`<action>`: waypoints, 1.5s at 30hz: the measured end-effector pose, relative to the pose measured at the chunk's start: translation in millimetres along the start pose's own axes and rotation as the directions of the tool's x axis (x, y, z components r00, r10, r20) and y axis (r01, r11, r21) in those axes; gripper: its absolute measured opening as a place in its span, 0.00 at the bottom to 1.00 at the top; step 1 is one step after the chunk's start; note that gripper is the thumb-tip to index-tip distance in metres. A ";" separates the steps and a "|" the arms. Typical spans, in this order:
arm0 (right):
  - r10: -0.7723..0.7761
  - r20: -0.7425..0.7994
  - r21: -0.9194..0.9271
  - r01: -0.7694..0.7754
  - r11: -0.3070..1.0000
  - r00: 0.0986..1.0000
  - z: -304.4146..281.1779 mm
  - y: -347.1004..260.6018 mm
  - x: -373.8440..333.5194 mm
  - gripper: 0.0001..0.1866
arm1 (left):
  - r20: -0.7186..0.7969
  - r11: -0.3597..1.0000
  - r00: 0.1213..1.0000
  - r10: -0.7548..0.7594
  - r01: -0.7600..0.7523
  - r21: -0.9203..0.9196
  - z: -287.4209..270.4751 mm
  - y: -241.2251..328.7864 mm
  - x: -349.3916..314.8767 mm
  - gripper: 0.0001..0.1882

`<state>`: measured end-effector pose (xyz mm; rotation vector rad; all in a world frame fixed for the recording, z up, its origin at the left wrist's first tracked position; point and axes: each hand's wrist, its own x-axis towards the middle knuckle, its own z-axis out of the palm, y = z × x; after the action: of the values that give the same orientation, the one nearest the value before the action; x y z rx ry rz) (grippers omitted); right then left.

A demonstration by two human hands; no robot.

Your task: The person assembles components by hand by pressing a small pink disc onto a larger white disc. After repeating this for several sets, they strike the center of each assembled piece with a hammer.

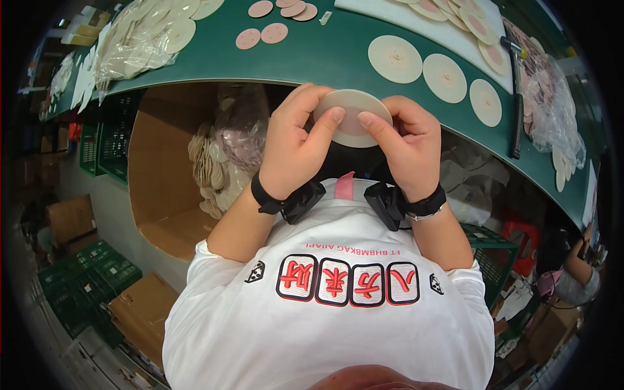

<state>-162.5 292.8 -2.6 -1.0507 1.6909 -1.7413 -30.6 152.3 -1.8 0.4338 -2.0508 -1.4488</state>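
Between my two hands, just past the table's near edge, is a cream round disc (354,138) with a smaller pink disc (351,119) at its middle. My left hand (300,140) grips its left side, thumb on top and fingers beneath. On the right side my right hand (411,146) holds it the same way, its thumb pressing on the pink part. Both thumbs point inward and nearly meet. The fingertips under the disc are hidden. Three cream discs (394,59) with small centre fittings lie in a row on the green table (312,58), beyond my right hand.
Several small pink discs (274,33) lie at the table's back. A bag of cream discs (140,45) sits left. At right are a hammer (517,97), a white sheet (383,8) with discs, and a plastic bag (552,104). A cardboard box (162,169) stands below the table, left.
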 end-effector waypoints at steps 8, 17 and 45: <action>0.315 -0.059 0.548 -0.233 0.803 0.947 -5.6 3.9 7.1 0.10 | 0.066 0.831 0.981 -0.182 0.190 -0.523 2.6 8.0 -0.5 0.17; 0.224 0.003 0.372 -0.210 0.904 0.974 -4.1 -2.6 9.2 0.10 | 0.120 0.882 0.976 -0.182 0.216 -0.419 2.8 10.2 -3.4 0.16; 0.389 0.000 0.437 -0.349 0.829 0.921 0.7 1.0 8.7 0.10 | 0.092 0.820 0.964 -0.251 0.262 -0.509 13.4 -6.0 -2.0 0.17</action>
<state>-167.2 285.4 -1.9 -0.4160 1.3487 -1.7975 -37.9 161.3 -11.2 0.4770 -1.5573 -2.0957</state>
